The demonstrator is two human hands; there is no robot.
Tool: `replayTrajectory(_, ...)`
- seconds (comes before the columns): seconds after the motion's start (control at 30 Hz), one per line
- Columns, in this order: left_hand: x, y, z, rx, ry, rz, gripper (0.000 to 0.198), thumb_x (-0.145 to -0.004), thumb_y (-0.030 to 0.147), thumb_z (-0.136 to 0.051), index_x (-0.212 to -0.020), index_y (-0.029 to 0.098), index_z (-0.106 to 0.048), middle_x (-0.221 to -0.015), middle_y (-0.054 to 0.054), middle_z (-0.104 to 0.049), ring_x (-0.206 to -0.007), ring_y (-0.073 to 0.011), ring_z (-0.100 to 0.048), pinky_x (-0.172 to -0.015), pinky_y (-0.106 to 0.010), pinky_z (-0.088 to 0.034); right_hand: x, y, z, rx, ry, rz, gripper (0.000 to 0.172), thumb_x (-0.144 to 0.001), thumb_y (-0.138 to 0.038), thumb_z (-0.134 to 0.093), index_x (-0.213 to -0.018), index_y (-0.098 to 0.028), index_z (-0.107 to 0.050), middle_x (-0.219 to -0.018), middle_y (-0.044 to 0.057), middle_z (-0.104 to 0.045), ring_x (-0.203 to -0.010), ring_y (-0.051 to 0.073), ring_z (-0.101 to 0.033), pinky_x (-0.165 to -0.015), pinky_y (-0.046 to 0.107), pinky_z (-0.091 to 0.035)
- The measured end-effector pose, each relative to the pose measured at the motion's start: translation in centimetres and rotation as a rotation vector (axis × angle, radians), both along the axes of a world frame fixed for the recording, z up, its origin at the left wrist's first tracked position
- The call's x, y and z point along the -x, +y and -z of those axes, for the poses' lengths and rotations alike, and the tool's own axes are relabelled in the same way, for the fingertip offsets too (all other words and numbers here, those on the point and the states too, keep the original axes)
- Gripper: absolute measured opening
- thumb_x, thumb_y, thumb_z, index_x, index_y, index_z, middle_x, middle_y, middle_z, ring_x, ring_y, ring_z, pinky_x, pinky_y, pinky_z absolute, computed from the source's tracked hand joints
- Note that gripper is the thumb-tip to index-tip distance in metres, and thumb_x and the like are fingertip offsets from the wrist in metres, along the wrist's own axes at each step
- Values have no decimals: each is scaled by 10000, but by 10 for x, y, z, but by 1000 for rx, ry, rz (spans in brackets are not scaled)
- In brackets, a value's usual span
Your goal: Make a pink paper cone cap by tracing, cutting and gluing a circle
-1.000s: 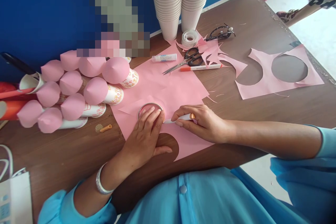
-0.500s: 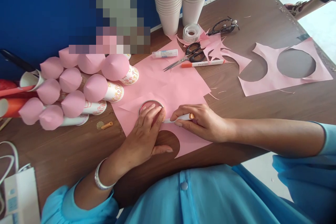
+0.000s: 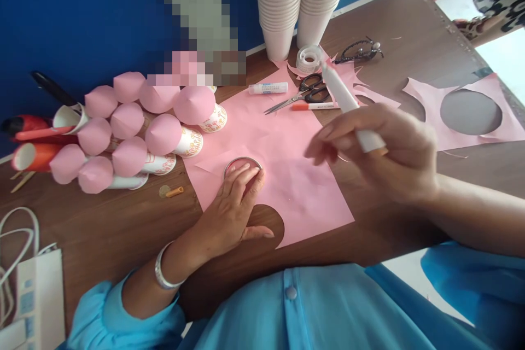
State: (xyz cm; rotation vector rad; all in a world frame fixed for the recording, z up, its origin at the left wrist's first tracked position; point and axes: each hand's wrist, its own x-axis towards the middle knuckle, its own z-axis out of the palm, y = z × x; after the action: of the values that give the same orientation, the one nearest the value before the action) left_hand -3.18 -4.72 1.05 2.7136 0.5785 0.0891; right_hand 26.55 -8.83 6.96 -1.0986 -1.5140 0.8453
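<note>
My left hand [image 3: 233, 205] lies with fingers stretched over a round, silver-rimmed disc [image 3: 243, 159], pressing it on the pink paper [image 3: 303, 191]. Its thumb is spread over a round cut-out at the paper's near edge. Raised above the paper's right side, my right hand [image 3: 394, 147] grips a white marker [image 3: 341, 87] with an orange end, its tip pointing up and away. Some of the scraps behind are hidden by this hand. A small orange cap [image 3: 175, 191] lies on the table to the left of the paper.
Pink-coned paper cups [image 3: 163, 134] crowd the left. Scissors [image 3: 293, 95], a glue stick [image 3: 268, 88], an orange-capped marker [image 3: 309, 106] and a tape roll [image 3: 309, 60] lie behind the paper. Tall cup stacks [image 3: 283, 22] stand by the blue wall. A holed pink sheet [image 3: 432, 126] lies right.
My right hand has lifted the marker off the paper beside the disc, up and to the right, and tilted it. My left hand stays on the disc. The view has shifted slightly.
</note>
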Motion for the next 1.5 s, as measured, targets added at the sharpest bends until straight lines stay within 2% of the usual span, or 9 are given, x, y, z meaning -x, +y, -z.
replayTrajectory(0.17, -2, -1, 0, 29, -31, -20, 1156, -853, 653, -718, -1686, 165, -83, -1548, -287, -396, -1528, -510, -319, -1201, -768, -334, 26, 40, 31, -295, -411, -408, 353, -1031, -239, -630, -1372, -174, -568, -1359, 147, -720, -1265, 249, -689, -1062, 422, -577)
replayTrajectory(0.3, -4, -2, -3, 37, -31, -24, 1174, -815, 640, -764, -1678, 160, -130, -1518, -297, -437, -1512, -521, -347, -1172, -766, -382, 45, 66, 55, -283, -473, -592, 491, -1028, -253, -646, -1479, -192, -462, -1391, 167, -694, -1354, 266, -632, -1097, 460, -552)
replayTrajectory(0.5, -4, -6, 1, 14, -40, -44, 1203, -791, 685, -755, -1662, 94, -173, -1426, -314, -501, -1417, -522, -468, -1114, -735, -460, 45, 76, 54, -264, -536, -724, 580, -1012, -262, -674, -1510, -147, -401, -1446, 214, -646, -1483, 306, -510, -1163, 481, -484)
replayTrajectory(0.67, -3, -7, 3, 6, -72, -54, 1204, -796, 729, -717, -1648, 60, -191, -1384, -311, -530, -1358, -509, -516, -1055, -708, -521, 54, 78, 59, -314, -540, -744, 510, -1035, -258, -627, -1478, -149, -398, -1265, 191, -733, -1205, 283, -700, -1036, 481, -558)
replayTrajectory(1.07, 2, 2, -6, 128, -120, -39, 1103, -859, 738, -646, -1631, 59, -245, -1506, -326, -458, -1481, -481, -423, -1155, -655, -479, 59, 83, 54, -268, -590, -685, 458, -948, -206, -720, -1342, -151, -493, -1146, 157, -742, -1078, 273, -696, -994, 462, -550)
replayTrajectory(1.23, 15, 12, -28, 148, -210, -53, 518, -1014, 378, -639, -1476, 171, -530, -1390, -166, -640, -1333, -280, -622, -1126, -432, -562, 57, 82, 59, -257, -611, -686, 528, -899, -179, -752, -1361, -190, -496, -1133, 105, -747, -1082, 255, -708, -1168, 555, -440)
replayTrajectory(1.33, 22, 18, -43, -27, -316, -172, 295, -989, 123, -648, -1269, 213, -663, -1160, -64, -736, -1092, -180, -720, -970, -312, -616, 55, 81, 60, -225, -652, -679, 586, -871, -173, -770, -1386, -213, -495, -1216, 99, -730, -1149, 253, -699, -1246, 583, -348)
replayTrajectory(1.4, 23, 23, -49, -245, -336, -281, 302, -962, 86, -670, -1242, 199, -672, -1125, -70, -735, -1019, -179, -728, -934, -324, -619, 55, 81, 58, -217, -669, -677, 577, -872, -196, -773, -1387, -220, -514, -1235, 103, -723, -1174, 258, -690, -1250, 575, -351)
replayTrajectory(1.5, 19, 32, -51, -466, -354, -274, 305, -936, 60, -684, -1212, 187, -677, -1155, -96, -718, -1045, -207, -723, -931, -353, -619, 54, 81, 57, -220, -685, -668, 586, -874, -223, -778, -1404, -211, -529, -1230, 116, -724, -1199, 273, -676, -1233, 577, -375)
